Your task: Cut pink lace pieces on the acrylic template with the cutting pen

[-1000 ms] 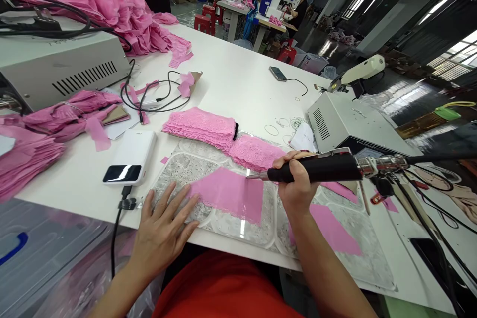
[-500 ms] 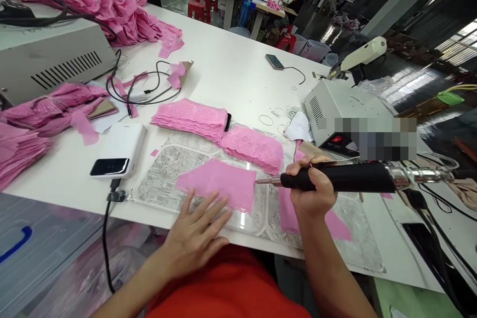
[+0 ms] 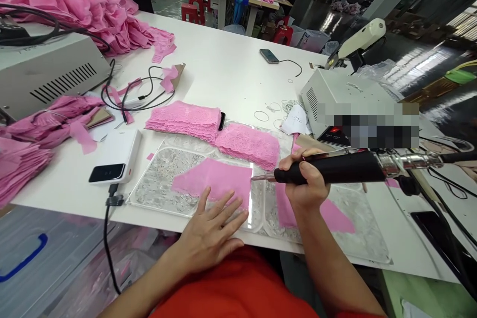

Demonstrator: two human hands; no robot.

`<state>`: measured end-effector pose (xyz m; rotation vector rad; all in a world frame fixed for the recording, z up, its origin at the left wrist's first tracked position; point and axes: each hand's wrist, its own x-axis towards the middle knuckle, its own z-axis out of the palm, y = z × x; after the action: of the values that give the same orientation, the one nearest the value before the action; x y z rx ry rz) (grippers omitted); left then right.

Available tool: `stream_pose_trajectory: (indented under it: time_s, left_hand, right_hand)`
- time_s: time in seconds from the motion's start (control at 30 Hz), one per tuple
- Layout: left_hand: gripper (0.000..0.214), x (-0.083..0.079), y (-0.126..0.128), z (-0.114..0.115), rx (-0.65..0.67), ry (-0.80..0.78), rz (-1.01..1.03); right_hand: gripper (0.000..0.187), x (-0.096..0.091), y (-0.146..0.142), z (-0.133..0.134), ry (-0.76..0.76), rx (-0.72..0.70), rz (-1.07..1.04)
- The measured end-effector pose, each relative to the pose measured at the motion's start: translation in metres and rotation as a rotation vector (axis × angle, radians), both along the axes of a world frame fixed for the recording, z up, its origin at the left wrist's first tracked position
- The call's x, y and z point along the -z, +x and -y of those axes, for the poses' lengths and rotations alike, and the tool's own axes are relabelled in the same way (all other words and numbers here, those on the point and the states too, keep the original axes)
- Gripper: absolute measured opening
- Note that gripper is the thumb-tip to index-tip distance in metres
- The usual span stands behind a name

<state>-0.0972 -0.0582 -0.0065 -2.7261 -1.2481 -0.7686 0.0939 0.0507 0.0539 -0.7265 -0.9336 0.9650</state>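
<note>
A flat pink fabric piece (image 3: 214, 176) lies on a grey marbled board (image 3: 156, 176) with a clear raised border. My left hand (image 3: 212, 233) rests palm down, fingers spread, its fingertips on the fabric's lower edge. In my right hand (image 3: 307, 186) is a black-handled corded tool (image 3: 350, 168), shaped like a soldering iron. Its thin metal tip meets the fabric's upper right edge. Another pink fabric piece (image 3: 337, 216) lies on the board's right part, partly hidden by my right forearm. Two stacks of pink lace-edged pieces, a left stack (image 3: 182, 121) and a right stack (image 3: 248, 144), sit behind.
A power bank (image 3: 124, 154) with a cable stands at left. Grey machine boxes flank the table, one left (image 3: 55, 69) and one right (image 3: 346, 94). A pink fabric heap (image 3: 82, 5), black cables (image 3: 137, 102) and a phone (image 3: 269, 56) lie farther back.
My left hand has slid to the right along the fabric's lower edge. The tool's tip stays at the fabric's right edge. The whole view has shifted slightly.
</note>
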Motion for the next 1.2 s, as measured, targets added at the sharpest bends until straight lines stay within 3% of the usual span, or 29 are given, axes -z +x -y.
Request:
stream_pose_trajectory:
  time_s: [0.53, 0.77, 1.2]
  left_hand:
    - [0.044, 0.002, 0.001, -0.001, 0.004, -0.014, 0.031]
    - [0.043, -0.002, -0.001, -0.001, 0.031, -0.016, 0.007]
    - [0.043, -0.002, -0.001, -0.001, 0.032, -0.001, -0.011]
  right_hand:
    - [0.013, -0.004, 0.003, 0.001, -0.014, -0.021, 0.014]
    - [0.013, -0.004, 0.009, 0.012, -0.022, -0.115, -0.004]
    - [0.014, -0.001, 0.006, 0.014, -0.016, -0.167, -0.016]
